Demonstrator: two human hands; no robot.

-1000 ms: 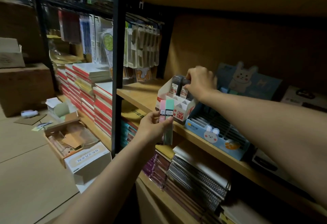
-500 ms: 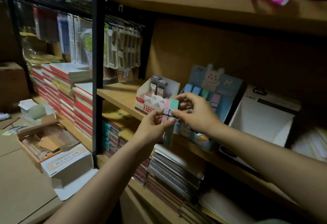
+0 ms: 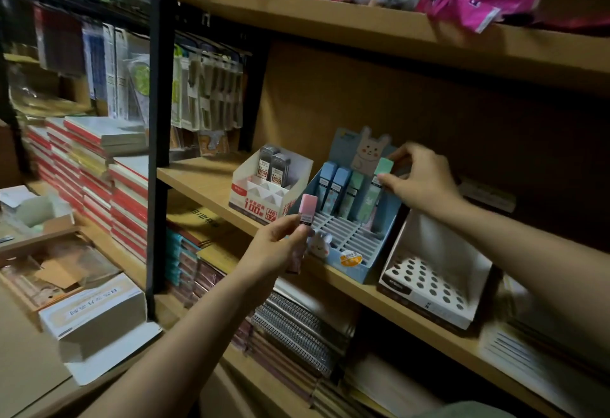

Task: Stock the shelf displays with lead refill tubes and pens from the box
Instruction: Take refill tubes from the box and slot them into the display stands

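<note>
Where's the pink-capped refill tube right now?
Head view, lower centre: the left hand grips the pink-capped tube upright, in front of the blue bunny display, not yet slotted.

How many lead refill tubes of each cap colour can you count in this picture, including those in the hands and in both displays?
Blue: 2
Green: 2 (one slotted, one held by the right hand)
Pink: 1 (in the left hand)
Dark grey: 2
Total: 7
</note>
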